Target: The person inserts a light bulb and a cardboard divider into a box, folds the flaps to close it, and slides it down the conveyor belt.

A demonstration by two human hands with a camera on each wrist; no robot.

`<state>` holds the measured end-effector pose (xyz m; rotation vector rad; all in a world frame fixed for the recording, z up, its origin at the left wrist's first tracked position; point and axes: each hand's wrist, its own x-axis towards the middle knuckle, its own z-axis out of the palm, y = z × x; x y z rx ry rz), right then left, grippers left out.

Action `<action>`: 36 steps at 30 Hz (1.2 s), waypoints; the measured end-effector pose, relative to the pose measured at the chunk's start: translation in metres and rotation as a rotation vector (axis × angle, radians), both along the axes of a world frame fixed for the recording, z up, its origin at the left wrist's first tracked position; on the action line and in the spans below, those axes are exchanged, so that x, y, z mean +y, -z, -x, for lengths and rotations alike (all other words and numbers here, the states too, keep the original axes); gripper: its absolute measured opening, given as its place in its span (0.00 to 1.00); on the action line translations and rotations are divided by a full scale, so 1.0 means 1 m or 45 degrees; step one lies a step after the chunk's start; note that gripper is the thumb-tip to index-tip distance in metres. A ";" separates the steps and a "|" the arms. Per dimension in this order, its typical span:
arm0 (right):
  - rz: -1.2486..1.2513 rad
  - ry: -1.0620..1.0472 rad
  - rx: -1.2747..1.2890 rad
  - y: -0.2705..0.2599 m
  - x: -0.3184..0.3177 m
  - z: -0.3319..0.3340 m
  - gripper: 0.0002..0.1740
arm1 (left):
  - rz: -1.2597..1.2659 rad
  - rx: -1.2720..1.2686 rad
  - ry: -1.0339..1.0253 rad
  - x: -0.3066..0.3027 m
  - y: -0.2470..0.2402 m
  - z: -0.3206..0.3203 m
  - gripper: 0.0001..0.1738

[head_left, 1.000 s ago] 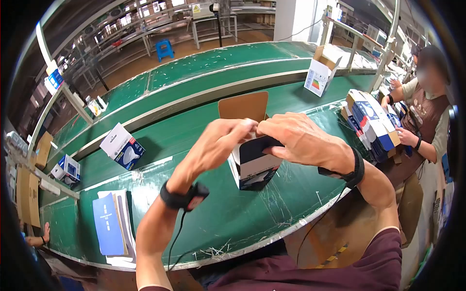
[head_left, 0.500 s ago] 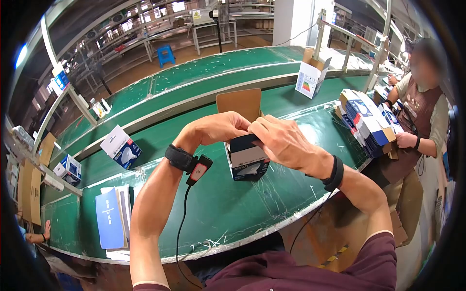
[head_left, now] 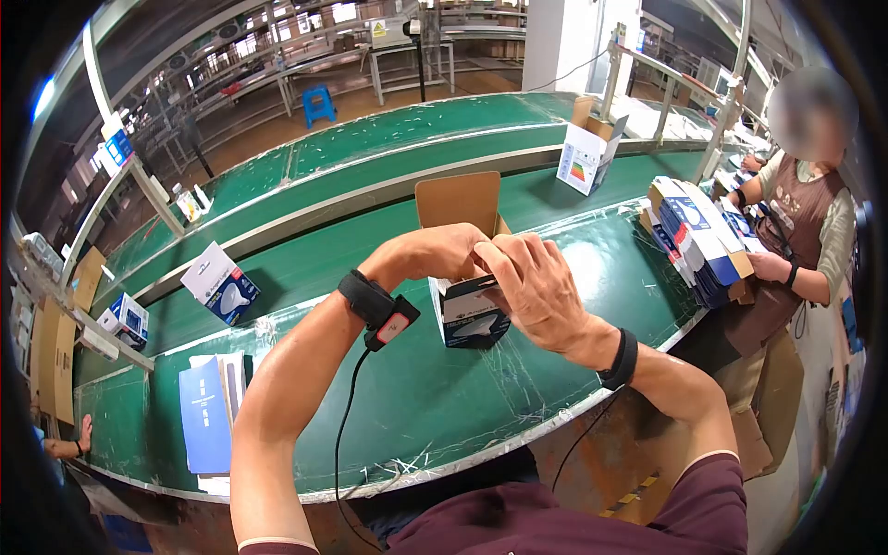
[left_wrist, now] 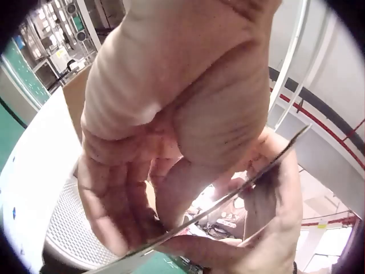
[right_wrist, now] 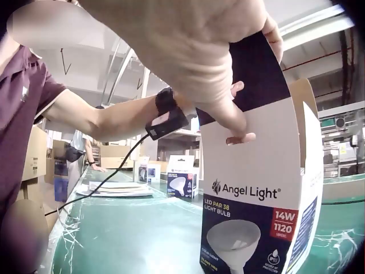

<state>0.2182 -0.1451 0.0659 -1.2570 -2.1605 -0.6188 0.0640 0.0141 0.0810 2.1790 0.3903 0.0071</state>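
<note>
In the head view an open Angel Light bulb box (head_left: 474, 331) stands in front of me, its brown rear flap (head_left: 458, 199) raised. My right hand (head_left: 538, 291) pinches the front flap; the right wrist view has the thumb on this dark-and-white flap (right_wrist: 259, 74) by its punched holes. Fingertips show through those holes. My left hand (head_left: 453, 250) is over the box opening, fingers curled and pinching behind the same flap, as the left wrist view shows. A white bumpy surface (left_wrist: 74, 225) sits inside the box. The hands partly hide the opening.
Another bulb box (head_left: 222, 285) stands left on the green belt, a smaller one (head_left: 128, 319) beyond it. An open box (head_left: 583, 162) is at back right. Blue folder and papers (head_left: 203, 416) lie front left. At right a person (head_left: 805, 213) handles stacked flat boxes (head_left: 694, 236).
The box has turned to face me more squarely and shifted slightly left in view. The front flap stands more upright. My left hand has come further over the opening; my right wrist has moved left and down.
</note>
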 end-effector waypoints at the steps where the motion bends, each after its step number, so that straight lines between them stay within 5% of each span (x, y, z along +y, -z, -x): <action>1: 0.039 -0.019 0.015 -0.005 -0.002 -0.001 0.31 | -0.024 -0.065 -0.025 0.000 0.004 0.001 0.15; 4: 0.224 -0.341 0.452 -0.025 -0.002 -0.007 0.20 | -0.083 -0.374 -0.144 -0.011 -0.003 0.018 0.15; 7: 0.220 -0.338 0.491 -0.013 -0.002 -0.025 0.09 | -0.144 -0.390 -0.662 -0.007 -0.020 0.079 0.17; 9: 0.243 -0.330 0.650 -0.012 -0.001 -0.020 0.05 | -0.582 -0.513 -0.961 0.062 0.030 0.138 0.16; 10: 0.285 -0.330 0.721 -0.012 0.003 -0.017 0.06 | -0.951 -0.267 -1.218 0.078 0.048 0.168 0.17; 13: 0.339 -0.297 0.913 -0.014 0.021 -0.014 0.07 | -1.448 -0.533 -1.421 0.062 0.069 0.181 0.21; 16: 0.309 -0.217 0.881 0.006 0.043 -0.014 0.06 | -1.385 -0.748 -0.932 -0.055 0.008 0.118 0.30; 18: 0.307 -0.185 0.786 0.018 0.059 -0.020 0.07 | -1.341 -0.557 -0.603 -0.102 0.007 0.085 0.54; 20: 0.382 -0.261 0.553 0.021 0.067 -0.028 0.07 | -1.292 -0.405 -0.506 -0.108 0.031 0.059 0.64; 22: 0.537 -0.306 0.408 0.020 0.062 -0.033 0.11 | -1.337 -0.323 -0.573 -0.092 0.051 0.040 0.58; 25: 0.805 -0.426 0.186 -0.011 0.041 -0.038 0.18 | -1.205 0.025 -0.367 -0.085 0.046 0.031 0.24; 27: 0.757 -0.375 0.133 -0.022 0.018 -0.034 0.23 | -1.257 -0.084 -0.374 -0.085 0.049 0.030 0.15; 32: 0.756 -0.269 -0.130 0.012 0.009 -0.037 0.07 | -1.074 0.056 -0.250 -0.083 0.042 0.022 0.12; 35: 0.921 -0.248 -0.224 0.000 0.011 -0.038 0.11 | -0.934 0.221 -0.198 -0.088 0.027 0.023 0.10; 36: 0.856 -0.270 -0.166 0.000 0.011 -0.039 0.11 | -0.896 0.048 -0.307 -0.089 0.033 0.028 0.08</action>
